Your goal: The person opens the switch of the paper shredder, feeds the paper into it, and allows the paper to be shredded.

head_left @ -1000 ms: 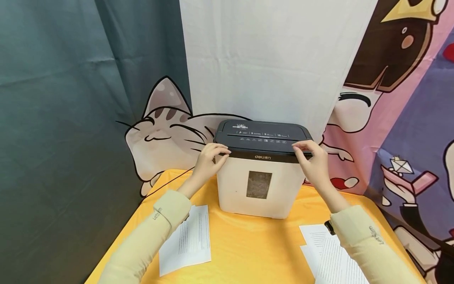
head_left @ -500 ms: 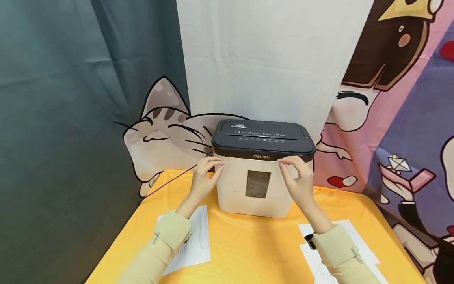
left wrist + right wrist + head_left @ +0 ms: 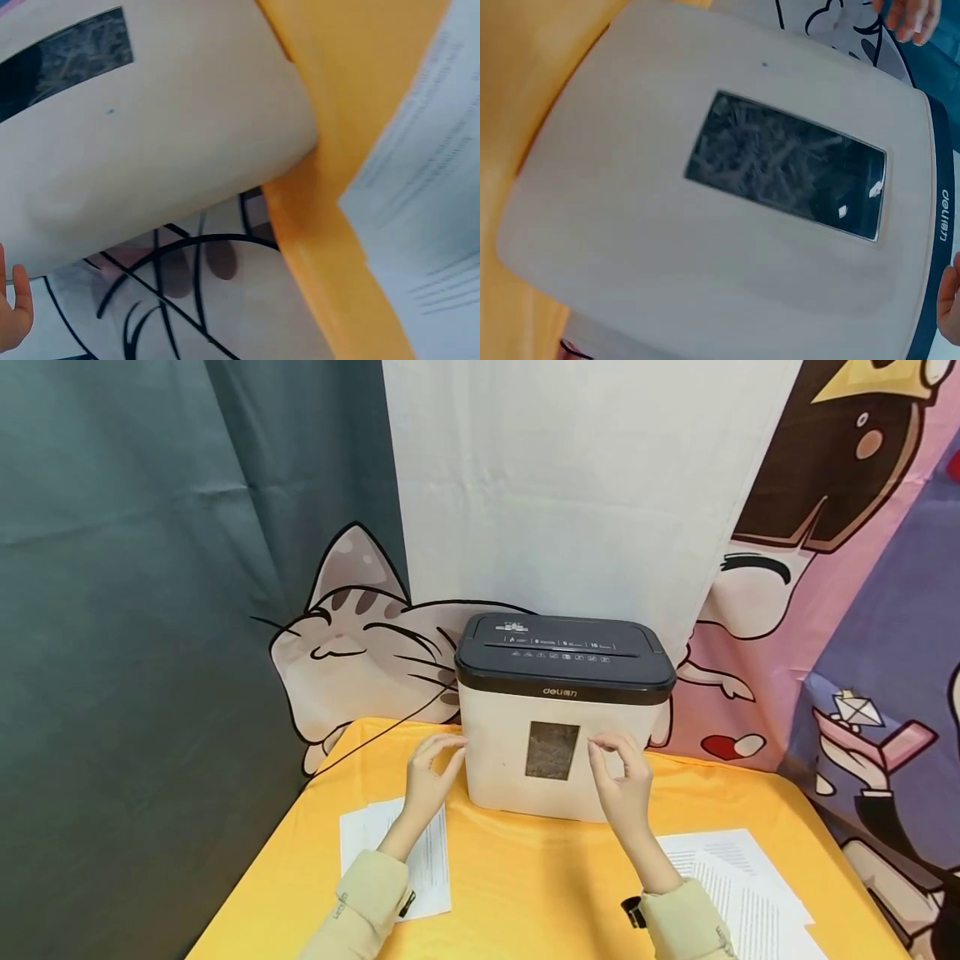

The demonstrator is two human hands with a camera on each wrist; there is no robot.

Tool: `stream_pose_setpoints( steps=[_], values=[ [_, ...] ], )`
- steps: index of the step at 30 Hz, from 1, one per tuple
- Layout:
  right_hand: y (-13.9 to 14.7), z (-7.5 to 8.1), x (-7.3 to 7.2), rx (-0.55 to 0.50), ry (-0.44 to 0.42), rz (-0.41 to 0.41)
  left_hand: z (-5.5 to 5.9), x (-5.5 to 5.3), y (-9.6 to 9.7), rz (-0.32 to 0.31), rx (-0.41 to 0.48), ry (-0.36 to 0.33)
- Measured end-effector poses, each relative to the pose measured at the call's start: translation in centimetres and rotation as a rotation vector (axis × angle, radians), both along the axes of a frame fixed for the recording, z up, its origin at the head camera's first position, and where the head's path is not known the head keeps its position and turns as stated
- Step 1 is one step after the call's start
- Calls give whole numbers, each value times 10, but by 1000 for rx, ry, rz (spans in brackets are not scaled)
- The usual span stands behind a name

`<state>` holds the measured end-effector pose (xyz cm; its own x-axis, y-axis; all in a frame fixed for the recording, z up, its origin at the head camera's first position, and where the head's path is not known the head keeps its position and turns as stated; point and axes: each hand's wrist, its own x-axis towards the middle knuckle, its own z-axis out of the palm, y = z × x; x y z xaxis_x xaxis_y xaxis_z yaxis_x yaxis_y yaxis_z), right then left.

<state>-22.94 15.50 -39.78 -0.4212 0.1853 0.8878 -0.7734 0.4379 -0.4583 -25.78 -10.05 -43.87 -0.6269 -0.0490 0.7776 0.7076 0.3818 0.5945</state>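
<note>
A white paper shredder [image 3: 495,752] with a black lid [image 3: 562,656] stands on the table. A narrow slot crosses the lid, and paper shreds show behind the dark front window [image 3: 787,161]. My left hand [image 3: 426,783] is raised at the shredder's lower left side, thumb and fingers loosely bent, holding nothing. In front of the body, right of the window, hovers my right hand [image 3: 628,783], its thumb and index finger curved towards each other with no sheet between them. Only parts of the left fingers [image 3: 22,300] reach into the left wrist view.
Printed sheets [image 3: 431,868] lie on the yellow tablecloth [image 3: 525,893] beneath the left forearm. A second, overlapping stack of printed paper [image 3: 738,885] lies at the right. A thin black cord [image 3: 375,739] runs left of the shredder. Printed curtains [image 3: 585,485] hang close behind.
Both hands have come down from the lid's front edge to the shredder's lower front, the right one also moving inward. The shredder and papers stay in place.
</note>
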Motion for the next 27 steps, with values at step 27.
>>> stream_pose_setpoints(
  steps=[27],
  values=[
    [-83, -69, 46, -2, -248, 100, -100, 4, -39, 160, -61, -368]
  ],
)
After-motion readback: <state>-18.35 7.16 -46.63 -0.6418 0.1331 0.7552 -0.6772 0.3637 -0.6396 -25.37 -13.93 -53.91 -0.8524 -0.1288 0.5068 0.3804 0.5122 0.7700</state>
